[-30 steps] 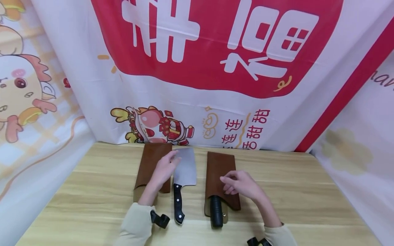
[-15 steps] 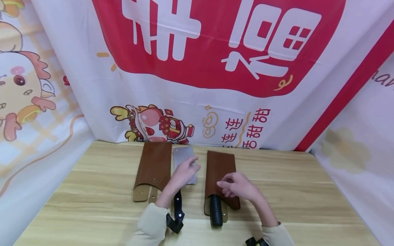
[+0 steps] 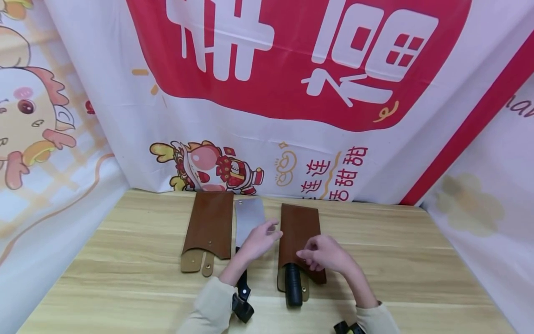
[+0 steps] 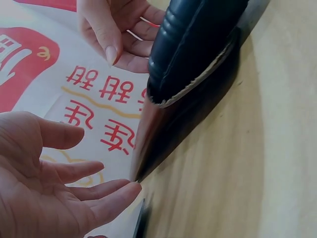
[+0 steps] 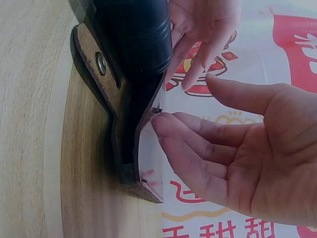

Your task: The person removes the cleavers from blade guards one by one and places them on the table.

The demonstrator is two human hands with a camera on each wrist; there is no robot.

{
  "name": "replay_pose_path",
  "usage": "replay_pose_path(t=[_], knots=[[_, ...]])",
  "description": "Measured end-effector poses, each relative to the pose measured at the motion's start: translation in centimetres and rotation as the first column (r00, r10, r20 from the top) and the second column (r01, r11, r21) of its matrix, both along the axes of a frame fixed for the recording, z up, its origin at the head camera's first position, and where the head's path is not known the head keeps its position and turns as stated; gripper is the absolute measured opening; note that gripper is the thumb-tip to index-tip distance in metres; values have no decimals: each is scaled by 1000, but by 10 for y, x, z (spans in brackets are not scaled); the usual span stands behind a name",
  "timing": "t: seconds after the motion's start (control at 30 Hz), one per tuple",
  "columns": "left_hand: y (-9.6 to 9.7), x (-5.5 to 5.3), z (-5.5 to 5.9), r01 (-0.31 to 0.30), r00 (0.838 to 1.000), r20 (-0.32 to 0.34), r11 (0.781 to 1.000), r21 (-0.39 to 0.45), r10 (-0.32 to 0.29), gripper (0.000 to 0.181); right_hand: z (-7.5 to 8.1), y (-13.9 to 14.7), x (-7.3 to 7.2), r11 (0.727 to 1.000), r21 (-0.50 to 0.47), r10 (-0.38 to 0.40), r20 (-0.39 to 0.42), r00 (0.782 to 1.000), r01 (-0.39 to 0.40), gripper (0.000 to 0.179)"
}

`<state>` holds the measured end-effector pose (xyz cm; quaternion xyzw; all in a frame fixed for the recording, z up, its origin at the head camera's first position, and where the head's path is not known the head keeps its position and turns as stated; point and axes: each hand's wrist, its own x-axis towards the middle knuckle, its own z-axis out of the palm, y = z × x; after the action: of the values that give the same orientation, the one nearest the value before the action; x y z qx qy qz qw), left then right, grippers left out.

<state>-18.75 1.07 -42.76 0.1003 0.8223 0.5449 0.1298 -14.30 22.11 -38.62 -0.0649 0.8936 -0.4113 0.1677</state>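
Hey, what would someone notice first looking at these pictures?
Probably the huge red and white banner with big white characters behind the wooden table. Next, the bare steel cleaver with a black handle lying between two brown leather sheaths, the empty left sheath and the right sheath holding a black-handled knife, with the left hand and right hand hovering there.

3 views, 1 tabletop (image 3: pixel 375 260)

The head camera looks forward and down from above; both wrist cameras sit low and very near, facing the sheathed knife (image 3: pixel 297 241) (image 4: pixel 198 64) (image 5: pixel 131 64), which all 3 share.
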Motion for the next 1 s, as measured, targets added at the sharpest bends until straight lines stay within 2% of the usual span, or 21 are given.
replay_pose_path(t=[0.2, 0.5, 0.83, 1.0], knots=[[6, 3, -3, 6, 999, 31, 1000, 2, -6, 50, 0, 1, 1, 999, 30, 10, 7, 1000, -10, 24], [11, 5, -8, 17, 999, 27, 1000, 15, -18, 49, -2, 1, 2, 998, 53, 27, 43, 999, -29, 23], [12, 5, -12, 25, 999, 28, 1000, 14, -25, 50, -5, -2, 5, 996, 34, 81, 109, 991, -85, 21], [12, 5, -14, 22, 998, 54, 998, 56, -25, 50, -6, -4, 4, 992, 39, 117, 136, 984, -123, 29]])
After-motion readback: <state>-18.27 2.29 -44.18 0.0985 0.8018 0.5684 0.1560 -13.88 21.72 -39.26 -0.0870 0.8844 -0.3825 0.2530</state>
